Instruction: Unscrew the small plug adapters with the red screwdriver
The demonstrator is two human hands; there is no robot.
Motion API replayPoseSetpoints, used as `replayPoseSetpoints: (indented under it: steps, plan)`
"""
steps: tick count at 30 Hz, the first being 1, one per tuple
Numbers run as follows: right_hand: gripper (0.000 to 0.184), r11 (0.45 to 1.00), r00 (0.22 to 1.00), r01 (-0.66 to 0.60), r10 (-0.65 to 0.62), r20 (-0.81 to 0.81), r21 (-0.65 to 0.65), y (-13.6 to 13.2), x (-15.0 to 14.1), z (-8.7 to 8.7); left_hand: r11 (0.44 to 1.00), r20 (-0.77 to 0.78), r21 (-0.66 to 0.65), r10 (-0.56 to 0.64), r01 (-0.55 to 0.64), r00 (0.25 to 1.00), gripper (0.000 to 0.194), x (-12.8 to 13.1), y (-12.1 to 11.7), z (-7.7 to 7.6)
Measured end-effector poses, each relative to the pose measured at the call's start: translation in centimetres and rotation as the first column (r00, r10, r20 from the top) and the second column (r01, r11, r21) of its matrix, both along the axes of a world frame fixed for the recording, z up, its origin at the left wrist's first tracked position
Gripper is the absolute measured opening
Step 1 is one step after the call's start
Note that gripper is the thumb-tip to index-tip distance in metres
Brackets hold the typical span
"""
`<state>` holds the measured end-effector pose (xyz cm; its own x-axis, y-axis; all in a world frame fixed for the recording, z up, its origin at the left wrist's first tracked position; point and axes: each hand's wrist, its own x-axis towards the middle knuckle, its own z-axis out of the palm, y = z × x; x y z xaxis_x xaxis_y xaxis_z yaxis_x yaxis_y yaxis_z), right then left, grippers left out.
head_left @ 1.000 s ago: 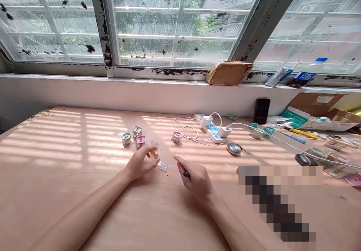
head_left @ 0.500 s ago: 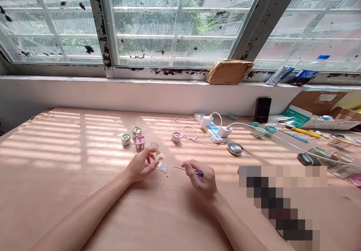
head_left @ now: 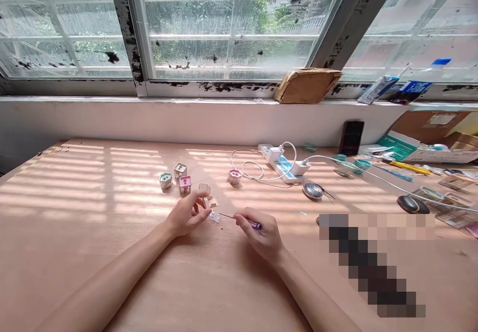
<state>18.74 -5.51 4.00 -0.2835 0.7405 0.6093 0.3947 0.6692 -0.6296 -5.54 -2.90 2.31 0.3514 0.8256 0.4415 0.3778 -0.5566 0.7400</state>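
My left hand [head_left: 186,215] pinches a small cream-coloured plastic piece [head_left: 212,201] above the wooden table. Just behind it stands a clear little casing [head_left: 204,188]. Below those fingers lies a transparent part [head_left: 215,216]. A screwdriver with a purple handle [head_left: 254,225] is in my right hand [head_left: 263,235], its thin shaft pointing left towards the transparent part; I cannot tell whether the tip touches it. Near my left hand are three small boxes: a pink-topped one [head_left: 185,184], a green-topped one [head_left: 165,180] and a cream-topped one [head_left: 180,170].
Another pink-topped box [head_left: 234,176] sits beside a white cable and a power strip [head_left: 282,165]. A round silver object [head_left: 312,190], a black mouse [head_left: 413,204] and a yellow cutter [head_left: 407,167] lie to the right. A phone [head_left: 351,138] leans on the wall. A pixelated patch covers the lower right.
My right hand has moved slightly left, bringing the screwdriver's tip closer to my left hand. My left hand keeps its hold on the cream piece. The camera view has shifted a little.
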Motion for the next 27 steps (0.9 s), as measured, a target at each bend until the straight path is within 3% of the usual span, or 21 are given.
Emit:
replayPoseSetpoints:
  steps: [4,11,27]
  plan:
    - [0.041,1.000,1.000,-0.010,0.009,0.028,0.015,0.0,0.0,0.2,1.000,0.002,-0.008,0.002,-0.002,1.000,0.033,0.1,-0.1,0.1]
    - [0.049,0.996,0.996,0.089,-0.089,0.033,-0.008,0.4,0.7,-0.3,1.000,0.002,-0.017,0.001,-0.001,1.000,0.033,0.1,0.0,0.1]
    - [0.048,0.985,0.984,0.171,-0.171,-0.048,-0.019,0.4,1.3,-0.1,1.000,-0.011,-0.029,0.001,-0.001,1.000,0.033,0.2,-0.3,0.2]
